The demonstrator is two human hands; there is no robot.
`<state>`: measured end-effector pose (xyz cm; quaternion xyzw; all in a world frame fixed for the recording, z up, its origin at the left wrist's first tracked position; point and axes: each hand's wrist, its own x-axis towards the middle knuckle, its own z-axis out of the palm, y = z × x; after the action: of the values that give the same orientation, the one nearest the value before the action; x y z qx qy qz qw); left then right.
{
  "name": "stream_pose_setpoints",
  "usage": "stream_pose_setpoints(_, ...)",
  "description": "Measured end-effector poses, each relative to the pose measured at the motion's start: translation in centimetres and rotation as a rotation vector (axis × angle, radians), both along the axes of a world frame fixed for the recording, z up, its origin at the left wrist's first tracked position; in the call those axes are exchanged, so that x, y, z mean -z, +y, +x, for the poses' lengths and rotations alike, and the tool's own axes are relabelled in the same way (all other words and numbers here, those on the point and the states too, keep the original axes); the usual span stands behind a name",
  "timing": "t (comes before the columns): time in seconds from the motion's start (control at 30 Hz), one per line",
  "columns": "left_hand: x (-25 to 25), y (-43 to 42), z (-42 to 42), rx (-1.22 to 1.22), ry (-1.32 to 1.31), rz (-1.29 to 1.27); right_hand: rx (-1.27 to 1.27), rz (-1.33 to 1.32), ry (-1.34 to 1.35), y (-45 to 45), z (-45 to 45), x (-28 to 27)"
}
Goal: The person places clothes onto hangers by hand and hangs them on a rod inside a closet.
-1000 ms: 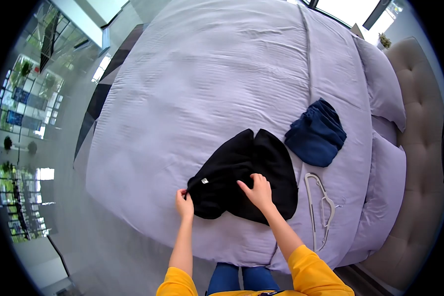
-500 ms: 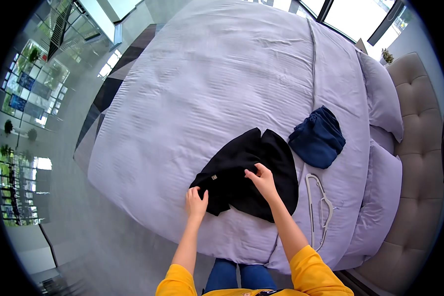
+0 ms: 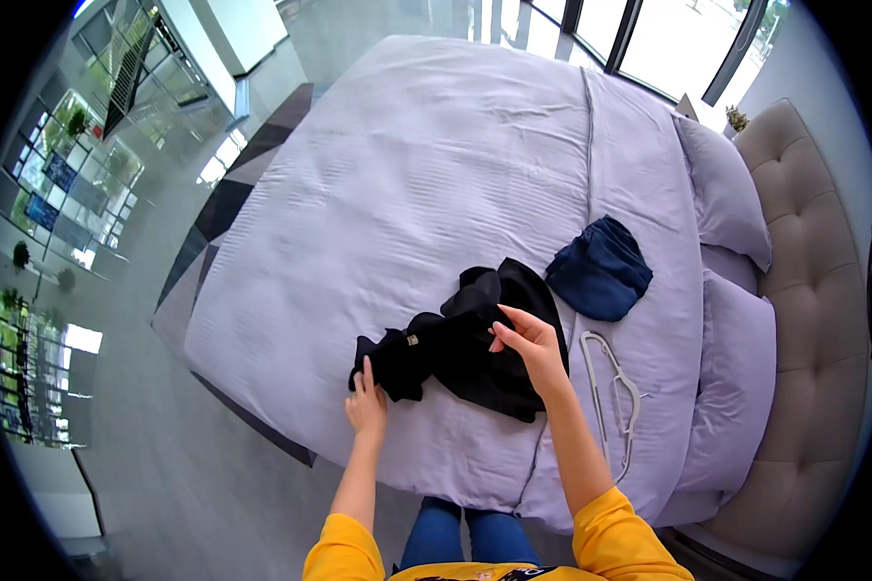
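A black garment (image 3: 484, 363) lies bunched on the bed near its front edge, with a small pale label (image 3: 413, 340) showing on it. At its left end, my left hand (image 3: 365, 405) has hold of the gathered cloth, the index finger lying along the fabric. My right hand (image 3: 533, 349) hovers over the garment's right part, thumb and index finger apart; whether the tips touch the cloth is hard to see. Behind and right of the garment sits a folded dark blue garment (image 3: 601, 271). A white hanger (image 3: 632, 407) lies on the bedding to the right of my right forearm.
The bed has a pale lilac cover (image 3: 407, 165). Lilac pillows (image 3: 736, 387) rest against a beige tufted headboard (image 3: 814, 261) at the right. A geometric rug (image 3: 225, 208) shows along the bed's left side, on a grey floor (image 3: 155, 358). Tall windows stand at the back.
The black garment's left part has been drawn left and is now narrower and more bunched. My right hand's fingers have spread apart. The whole view has shifted slightly.
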<state>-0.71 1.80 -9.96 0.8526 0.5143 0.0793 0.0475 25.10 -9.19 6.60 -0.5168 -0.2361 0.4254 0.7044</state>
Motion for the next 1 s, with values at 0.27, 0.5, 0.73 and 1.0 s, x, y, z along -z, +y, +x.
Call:
stream_pose_setpoints(0.27,-6.0,0.4,2.2,0.155,-0.059,0.002,-0.079,0.077,-0.117,-3.6,-1.2,-10.0)
stream_pose_setpoints(0.5,-4.2,-8.0,7.8,0.143,0.056,-0.587,-0.017,0.098,-0.138,-10.3,-3.5,-15.0)
stream_pose_setpoints(0.73,-1.0,-8.5,9.2,-0.001,-0.231,-0.759,0.101,0.302,-0.155,-13.3,-3.1,-18.3)
stream_pose_setpoints(1.0,-13.6,2.4,9.1,-0.215,-0.994,-1.32,0.263,0.384,-0.307,-12.9,-1.5,-22.4)
